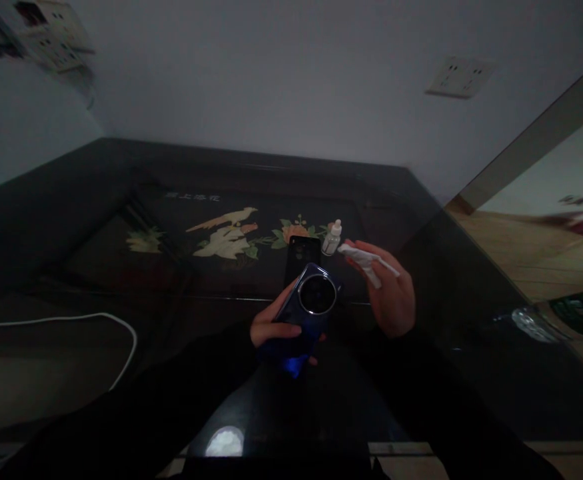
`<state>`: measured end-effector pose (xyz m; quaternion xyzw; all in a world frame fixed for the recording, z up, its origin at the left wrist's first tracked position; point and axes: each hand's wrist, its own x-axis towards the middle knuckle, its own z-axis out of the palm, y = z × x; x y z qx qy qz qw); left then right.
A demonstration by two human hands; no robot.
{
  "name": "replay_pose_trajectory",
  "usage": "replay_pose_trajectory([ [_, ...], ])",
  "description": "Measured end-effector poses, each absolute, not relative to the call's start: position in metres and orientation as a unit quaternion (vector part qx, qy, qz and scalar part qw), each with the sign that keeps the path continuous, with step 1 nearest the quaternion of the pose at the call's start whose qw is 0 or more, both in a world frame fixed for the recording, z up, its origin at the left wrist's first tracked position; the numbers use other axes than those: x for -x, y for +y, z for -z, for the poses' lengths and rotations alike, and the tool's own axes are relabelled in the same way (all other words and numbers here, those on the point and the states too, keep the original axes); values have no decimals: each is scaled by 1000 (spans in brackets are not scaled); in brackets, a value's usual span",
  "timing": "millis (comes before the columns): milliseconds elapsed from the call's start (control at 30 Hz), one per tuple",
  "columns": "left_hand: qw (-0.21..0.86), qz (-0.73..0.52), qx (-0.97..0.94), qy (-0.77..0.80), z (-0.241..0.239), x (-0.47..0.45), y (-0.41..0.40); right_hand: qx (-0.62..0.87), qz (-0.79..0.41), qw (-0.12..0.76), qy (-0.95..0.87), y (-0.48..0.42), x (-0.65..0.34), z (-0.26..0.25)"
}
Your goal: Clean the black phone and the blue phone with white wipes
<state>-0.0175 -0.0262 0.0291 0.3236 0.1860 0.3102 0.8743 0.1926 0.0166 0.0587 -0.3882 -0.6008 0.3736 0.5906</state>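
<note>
My left hand [271, 325] grips a dark blue phone [307, 308] by its lower half, back side up, with its large round camera ring facing me. My right hand [390, 293] is closed on a folded white cloth [366, 259], held just right of the phone and apart from it. A second, black phone [302, 257] lies flat on the table behind the blue one. A small clear dropper bottle [332, 238] with a white cap stands upright beside it, just left of the cloth's tip.
The dark glossy table [96, 220] has a bird-and-flower inlay [226, 237]. A white cable [71, 320] loops across its left side. The table's right edge [471, 253] runs diagonally, with wooden floor beyond. A wall with sockets [458, 75] stands behind.
</note>
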Motion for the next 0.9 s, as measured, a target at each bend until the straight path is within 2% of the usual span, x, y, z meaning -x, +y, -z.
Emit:
replay_pose_trajectory([
  [167, 870, -298, -340, 198, -32, 18, -30, 322, -320, 404, -794, 5, -187, -65],
  [333, 865, -300, -341, 213, -32, 15, -35, 219, -183, 317, -905, 10, -186, -63],
  [667, 832, -366, -363, 205, -37, 14, -36, 283, -221, 393, -847, 5, -193, -60],
  [900, 812, -445, -325, 192, -37, 14, -36, 302, -113, 423, -847, -3, -183, -49],
])
